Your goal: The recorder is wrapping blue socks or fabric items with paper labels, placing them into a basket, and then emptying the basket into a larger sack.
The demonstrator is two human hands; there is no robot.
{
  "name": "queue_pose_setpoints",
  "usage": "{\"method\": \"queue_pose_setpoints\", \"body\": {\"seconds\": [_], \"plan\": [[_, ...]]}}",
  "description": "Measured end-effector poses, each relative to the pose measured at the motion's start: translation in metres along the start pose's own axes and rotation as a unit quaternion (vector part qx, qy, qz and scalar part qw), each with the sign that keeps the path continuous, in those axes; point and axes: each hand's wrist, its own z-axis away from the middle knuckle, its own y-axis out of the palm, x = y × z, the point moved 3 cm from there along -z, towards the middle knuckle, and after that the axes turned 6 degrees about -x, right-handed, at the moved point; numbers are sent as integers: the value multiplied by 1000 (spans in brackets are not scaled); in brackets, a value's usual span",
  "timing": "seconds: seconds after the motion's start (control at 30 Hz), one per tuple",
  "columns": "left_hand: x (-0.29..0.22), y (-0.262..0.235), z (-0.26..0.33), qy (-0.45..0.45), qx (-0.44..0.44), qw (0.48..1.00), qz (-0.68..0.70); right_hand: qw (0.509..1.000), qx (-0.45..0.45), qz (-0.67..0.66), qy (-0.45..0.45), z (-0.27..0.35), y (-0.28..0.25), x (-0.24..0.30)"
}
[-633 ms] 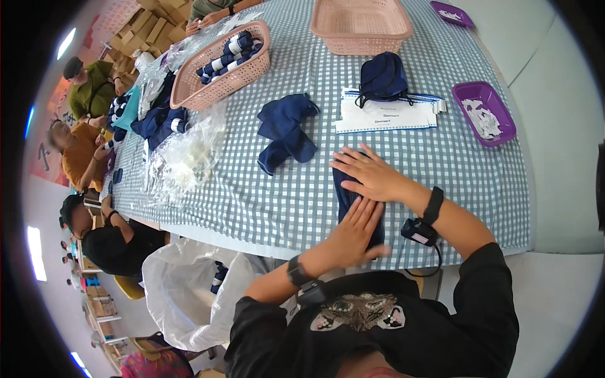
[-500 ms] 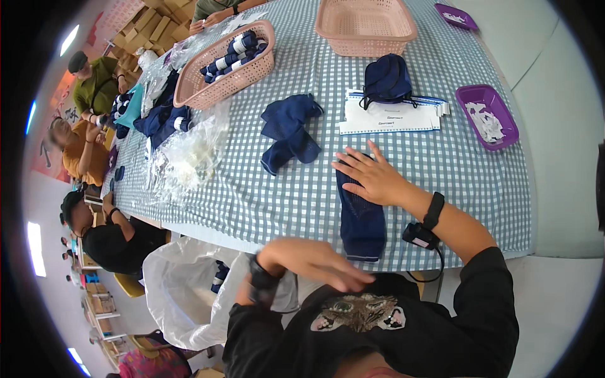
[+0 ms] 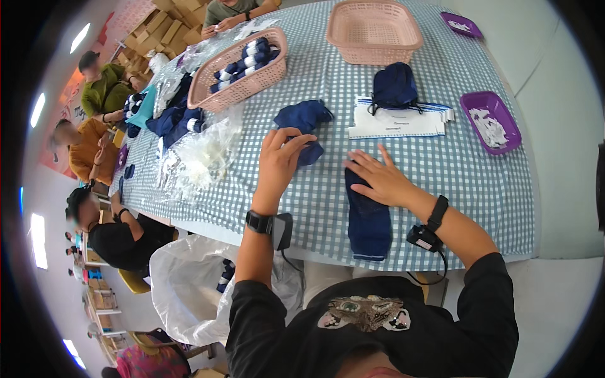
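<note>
A long navy sock (image 3: 369, 233) lies flat on the checked tablecloth in front of me. My right hand (image 3: 381, 179) rests on its far end, palm down with the fingers spread. My left hand (image 3: 280, 157) is over a second, crumpled navy sock (image 3: 302, 113) to the left, its fingers bent and apart. It hides part of that sock, and I cannot tell whether the fingertips touch it. Beyond my right hand, a bunched navy bundle with dark cords (image 3: 394, 87) sits on a stack of white printed paper strips (image 3: 397, 126).
A pink basket (image 3: 239, 88) holds rolled navy socks with white bands; another pink basket (image 3: 375, 47) stands farther back. Purple trays (image 3: 491, 123) with white scraps are at the right. Clear plastic (image 3: 195, 160) lies at left, a lined bin (image 3: 189, 271) below. Several people sit around.
My left hand has swung from near my chest up and forward to the crumpled sock. My right hand stays flat on the long sock. The whole view has shifted slightly.
</note>
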Motion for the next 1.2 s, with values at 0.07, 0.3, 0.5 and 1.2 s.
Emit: {"method": "queue_pose_setpoints", "body": {"seconds": [0.07, 0.3, 0.5, 1.2], "plan": [[-4, -28, -7, -83, -19, 960, 265, 991, -52, -92, 83, 2, -10, -9], [-56, -91, -10, 94, 116, 898, 414, 836, -23, -547, -38, -24, -98, 62], [-59, -40, 24, -90, 22, 676, 732, 736, 69, -671, 68, -9, -99, 78], [-157, 24, 154, -518, 99, 462, 713, 848, -68, -413, 325, -11, -18, -26]]}}
